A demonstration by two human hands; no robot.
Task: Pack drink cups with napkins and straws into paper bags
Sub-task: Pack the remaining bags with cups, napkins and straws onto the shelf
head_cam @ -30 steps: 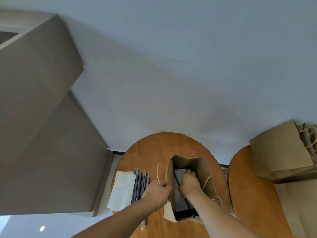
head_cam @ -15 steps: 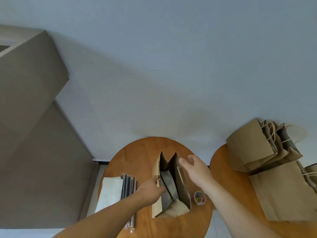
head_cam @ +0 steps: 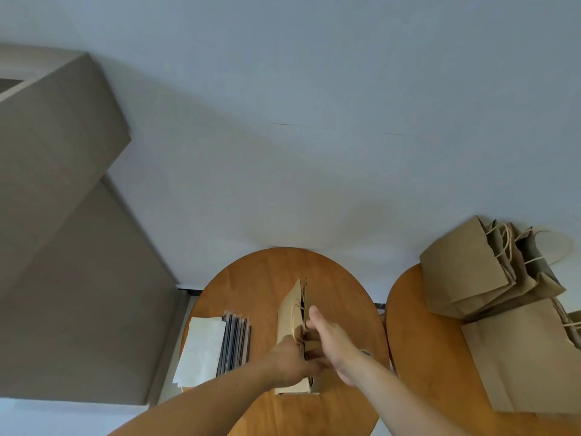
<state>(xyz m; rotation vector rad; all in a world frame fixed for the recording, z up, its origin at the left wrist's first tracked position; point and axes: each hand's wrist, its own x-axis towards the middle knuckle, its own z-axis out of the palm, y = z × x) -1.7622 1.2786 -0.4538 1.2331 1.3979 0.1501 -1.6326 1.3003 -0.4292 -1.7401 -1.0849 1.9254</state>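
While the left hand (head_cam: pixel 289 360) pinches the bag (head_cam: pixel 290 313) shut, right hand (head_cam: pixel 334 344) fingers curl against its other side, upright on the table (head_cam: pixel 261 278).

Paper bag (head_cam: pixel 290 313): brown kraft paper, matt, creased along its folds.
Bag stack (head_cam: pixel 465 272): the same matt kraft paper, with pale twisted-cord handles (head_cam: pixel 506 243).
Napkins (head_cam: pixel 202 347): white paper, matt.
Straws (head_cam: pixel 235 341): dark, in thin wrappers with a slight sheen.
Near table (head_cam: pixel 267 278), second table (head_cam: pixel 418 341): orange-brown wood, smooth, satin finish.
Wall (head_cam: pixel 314 152): matt paint.
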